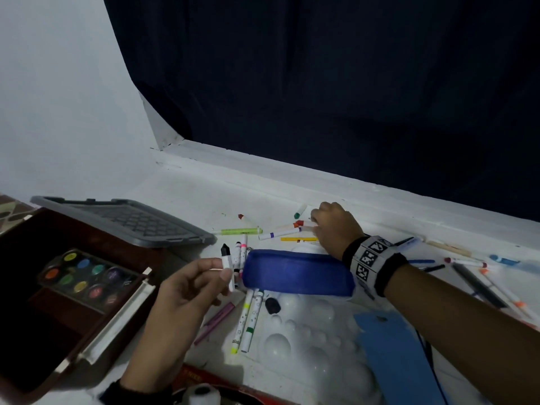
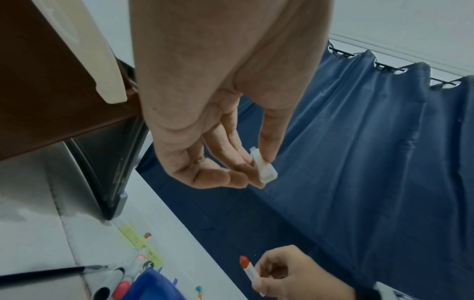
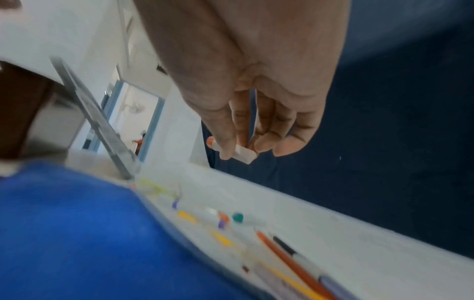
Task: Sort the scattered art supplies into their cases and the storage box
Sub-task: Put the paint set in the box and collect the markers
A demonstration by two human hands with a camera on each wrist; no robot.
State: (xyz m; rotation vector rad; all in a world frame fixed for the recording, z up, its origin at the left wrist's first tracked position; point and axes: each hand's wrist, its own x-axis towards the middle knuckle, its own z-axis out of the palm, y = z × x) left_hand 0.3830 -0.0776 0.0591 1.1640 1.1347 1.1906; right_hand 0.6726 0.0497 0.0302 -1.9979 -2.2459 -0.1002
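Observation:
My left hand [image 1: 222,272] hovers beside the blue pencil case [image 1: 298,271] and pinches a white marker with a black cap [image 1: 225,260] between thumb and fingers; the left wrist view shows its white end [image 2: 264,169]. At the far side of the table my right hand [image 1: 315,225] pinches a white marker with an orange cap [image 1: 301,223], also seen in the right wrist view [image 3: 239,155]. An open brown storage box [image 1: 122,314] at the left holds a watercolour palette [image 1: 84,276]. Several markers [image 1: 248,320] lie scattered around the case.
A grey lid [image 1: 125,220] lies behind the box. A white mixing palette [image 1: 309,346] and a blue sheet [image 1: 394,355] lie at the front. More pens and brushes [image 1: 479,276] lie at the right, under my right forearm. A dark curtain [image 1: 321,83] hangs behind.

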